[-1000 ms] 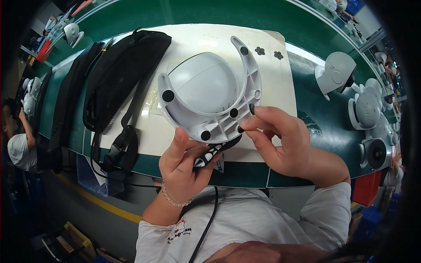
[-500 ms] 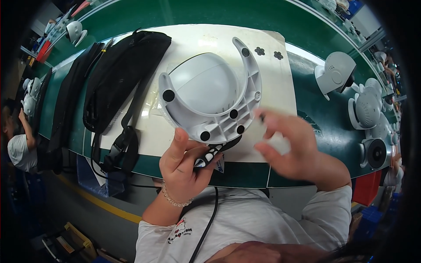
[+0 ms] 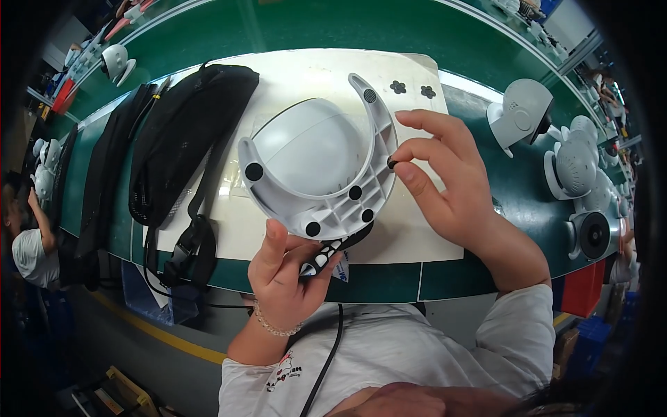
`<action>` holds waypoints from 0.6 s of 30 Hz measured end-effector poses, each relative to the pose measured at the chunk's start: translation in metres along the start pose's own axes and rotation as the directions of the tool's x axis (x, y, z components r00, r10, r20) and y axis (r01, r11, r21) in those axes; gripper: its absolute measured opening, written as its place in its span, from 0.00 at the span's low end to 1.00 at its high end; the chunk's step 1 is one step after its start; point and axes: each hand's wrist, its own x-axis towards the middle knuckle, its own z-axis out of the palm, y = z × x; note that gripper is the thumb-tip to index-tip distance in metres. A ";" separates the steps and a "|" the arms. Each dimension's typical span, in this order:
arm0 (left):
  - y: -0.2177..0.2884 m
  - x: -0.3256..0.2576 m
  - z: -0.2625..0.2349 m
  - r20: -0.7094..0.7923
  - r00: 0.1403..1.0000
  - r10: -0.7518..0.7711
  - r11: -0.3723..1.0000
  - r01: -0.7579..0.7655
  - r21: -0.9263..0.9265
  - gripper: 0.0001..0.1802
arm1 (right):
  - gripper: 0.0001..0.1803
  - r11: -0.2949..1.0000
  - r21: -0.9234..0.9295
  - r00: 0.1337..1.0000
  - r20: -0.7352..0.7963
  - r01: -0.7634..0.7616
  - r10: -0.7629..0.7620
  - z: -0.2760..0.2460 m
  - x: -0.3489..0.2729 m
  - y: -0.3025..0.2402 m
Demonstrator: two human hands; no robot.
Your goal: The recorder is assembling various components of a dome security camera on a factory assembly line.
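Observation:
A white plastic device (image 3: 313,149) with a rounded shell lies on the pale mat, its crescent-shaped ribbed base (image 3: 324,208) facing up. Several round black pads (image 3: 313,229) sit on that base, one of them textured near the far right tip. Pinched between thumb and index finger, a small black pad (image 3: 392,162) is held by my right hand (image 3: 445,184) at the base's right edge, over a round socket. My left hand (image 3: 285,278) is closed round a curled black-and-white sticker sheet (image 3: 322,257) just below the base, its thumb beside the base's near edge.
Left of the device lies a black mesh bag (image 3: 194,132) with a buckled strap (image 3: 187,240). Two dark flower-shaped pieces (image 3: 398,87) rest on the mat (image 3: 417,229). More white devices (image 3: 521,115) stand along the right. A red bin (image 3: 580,290) is below the table's right edge.
My right hand has moved up to the base's right edge, and the pad in its fingertips now shows clearly. The whole view has shifted slightly; my left hand keeps the sheet.

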 end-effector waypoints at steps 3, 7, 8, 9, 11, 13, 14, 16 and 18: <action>-0.002 0.000 0.000 0.006 1.000 0.005 1.000 -0.005 -0.004 0.11 | 0.06 0.984 -0.151 0.993 -0.060 0.091 -0.101 0.002 -0.001 -0.002; 0.000 -0.001 0.001 0.002 1.000 -0.018 1.000 0.018 -0.002 0.11 | 0.06 0.974 -0.194 0.986 -0.095 0.116 -0.136 0.001 -0.001 -0.004; 0.000 0.000 0.001 0.001 1.000 -0.017 1.000 0.017 -0.003 0.11 | 0.06 0.974 -0.196 0.986 -0.096 0.116 -0.137 0.001 -0.001 -0.004; -0.001 0.000 0.001 0.003 1.000 0.004 1.000 -0.004 0.004 0.11 | 0.07 0.964 -0.232 0.985 -0.086 0.129 -0.153 0.000 -0.002 -0.004; -0.001 0.001 0.001 0.007 1.000 0.026 1.000 -0.026 0.010 0.11 | 0.07 0.953 -0.268 0.983 -0.077 0.142 -0.168 0.000 -0.003 -0.005; 0.000 0.001 0.000 0.013 1.000 0.002 1.000 -0.003 0.012 0.11 | 0.10 0.925 -0.329 0.972 -0.069 0.191 -0.226 0.000 -0.004 -0.006; 0.001 0.000 0.000 0.013 1.000 0.003 1.000 -0.004 0.012 0.11 | 0.10 0.925 -0.329 0.972 -0.070 0.191 -0.226 0.000 -0.005 -0.007; 0.003 0.000 0.000 0.014 1.000 -0.011 1.000 0.011 0.017 0.11 | 0.10 0.912 -0.359 0.973 -0.039 0.200 -0.228 -0.001 -0.006 -0.012; 0.003 -0.001 0.001 0.012 1.000 0.001 1.000 -0.001 0.017 0.11 | 0.10 0.888 -0.412 0.970 -0.033 0.205 -0.239 0.001 -0.008 -0.017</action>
